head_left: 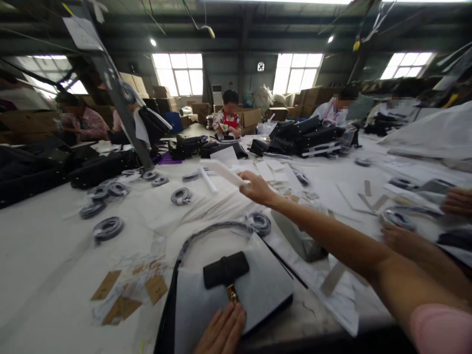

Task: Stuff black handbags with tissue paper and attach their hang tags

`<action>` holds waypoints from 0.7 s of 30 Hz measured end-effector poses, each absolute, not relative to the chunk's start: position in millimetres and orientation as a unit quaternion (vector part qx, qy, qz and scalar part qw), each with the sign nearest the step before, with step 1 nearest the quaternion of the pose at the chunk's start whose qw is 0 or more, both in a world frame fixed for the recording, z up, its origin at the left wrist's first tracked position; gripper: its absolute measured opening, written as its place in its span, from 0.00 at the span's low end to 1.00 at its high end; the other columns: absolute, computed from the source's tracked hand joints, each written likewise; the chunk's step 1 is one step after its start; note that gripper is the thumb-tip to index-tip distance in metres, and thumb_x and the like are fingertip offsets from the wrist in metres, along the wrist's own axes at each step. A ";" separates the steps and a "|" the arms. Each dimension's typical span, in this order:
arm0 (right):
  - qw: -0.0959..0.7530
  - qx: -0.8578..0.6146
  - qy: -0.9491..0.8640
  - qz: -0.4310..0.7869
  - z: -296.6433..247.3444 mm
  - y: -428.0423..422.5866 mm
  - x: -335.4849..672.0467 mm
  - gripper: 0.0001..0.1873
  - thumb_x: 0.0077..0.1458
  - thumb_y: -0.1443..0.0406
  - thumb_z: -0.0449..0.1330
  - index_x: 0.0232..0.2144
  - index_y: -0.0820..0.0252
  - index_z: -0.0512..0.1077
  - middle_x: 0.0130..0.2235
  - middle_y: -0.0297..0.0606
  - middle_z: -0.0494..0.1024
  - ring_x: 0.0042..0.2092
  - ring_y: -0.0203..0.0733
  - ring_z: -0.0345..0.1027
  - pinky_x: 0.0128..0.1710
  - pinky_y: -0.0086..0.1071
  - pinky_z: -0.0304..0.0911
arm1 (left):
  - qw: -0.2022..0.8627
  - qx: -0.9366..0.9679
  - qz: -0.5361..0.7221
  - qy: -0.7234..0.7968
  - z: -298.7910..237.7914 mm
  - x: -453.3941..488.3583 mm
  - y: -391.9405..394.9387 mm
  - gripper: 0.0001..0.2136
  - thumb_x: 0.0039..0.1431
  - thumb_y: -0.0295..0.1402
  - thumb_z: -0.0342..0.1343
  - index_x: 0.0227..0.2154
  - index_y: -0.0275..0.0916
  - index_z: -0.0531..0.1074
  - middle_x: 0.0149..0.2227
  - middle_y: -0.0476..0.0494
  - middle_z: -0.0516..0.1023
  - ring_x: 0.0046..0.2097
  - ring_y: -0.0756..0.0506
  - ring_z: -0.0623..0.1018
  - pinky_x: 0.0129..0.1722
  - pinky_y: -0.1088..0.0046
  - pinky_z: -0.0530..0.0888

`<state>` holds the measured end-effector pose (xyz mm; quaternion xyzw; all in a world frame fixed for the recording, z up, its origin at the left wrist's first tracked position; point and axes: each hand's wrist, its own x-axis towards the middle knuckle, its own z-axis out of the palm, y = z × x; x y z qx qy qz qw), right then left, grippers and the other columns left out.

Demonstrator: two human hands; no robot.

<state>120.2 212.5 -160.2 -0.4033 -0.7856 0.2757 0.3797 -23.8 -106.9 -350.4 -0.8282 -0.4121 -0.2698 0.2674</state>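
My left hand (223, 328) lies flat on a black handbag, fingers stretched out below its gold clasp (232, 294). White sheeting (191, 305) covers the bag's front, leaving the black flap tab (226, 270) showing. Behind it arches the bag's wrapped handle (214, 227). Far out over the table, my right hand (256, 188) pinches the near end of a long white strip (223, 171), which looks slightly blurred. A coiled, wrapped strap (259, 223) rests just beyond the bag.
Coiled straps (108, 228) and brown cardboard tags (123, 309) are scattered at left. Black bags (306, 135) pile up at the back, near a slanting metal post (120, 108). A co-worker's hands (401, 241) hold a strap at right; a person (228, 120) sits opposite.
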 end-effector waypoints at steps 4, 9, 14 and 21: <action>0.168 -0.257 -0.947 0.096 -177.2 100.1 138.9 0.17 0.48 0.71 0.58 0.42 0.59 0.70 0.46 0.42 0.77 0.44 0.46 0.70 0.43 0.36 0.64 | 0.185 -0.812 -0.273 -0.481 -330.3 -15.0 -125.6 0.24 0.62 0.19 0.45 0.60 0.35 0.64 0.58 0.45 0.72 0.61 0.47 0.69 0.63 0.70 0.65; -0.027 -0.158 -0.987 0.024 -217.9 31.9 153.0 0.28 0.59 0.59 0.57 0.61 0.56 0.62 0.58 0.49 0.69 0.53 0.55 0.67 0.48 0.45 0.63 | 0.162 -0.814 -0.286 -0.479 -330.3 -11.1 -128.6 0.25 0.63 0.21 0.48 0.63 0.36 0.60 0.59 0.45 0.71 0.59 0.45 0.71 0.62 0.66 0.67; -0.032 -0.144 -0.986 0.072 -228.9 44.0 160.2 0.32 0.63 0.53 0.55 0.65 0.55 0.57 0.62 0.52 0.64 0.60 0.56 0.62 0.56 0.47 0.58 | 0.159 -0.816 -0.290 -0.474 -329.4 -12.2 -127.5 0.25 0.65 0.24 0.49 0.64 0.37 0.58 0.60 0.43 0.70 0.58 0.43 0.73 0.59 0.63 0.71; 0.100 -0.143 -0.969 0.176 -196.6 47.5 167.9 0.33 0.63 0.59 0.57 0.67 0.56 0.53 0.62 0.49 0.64 0.63 0.48 0.57 0.60 0.42 0.55 | 0.122 -0.811 -0.290 -0.493 -320.4 -7.6 -131.2 0.26 0.64 0.23 0.49 0.64 0.40 0.56 0.60 0.43 0.70 0.60 0.42 0.70 0.58 0.60 0.73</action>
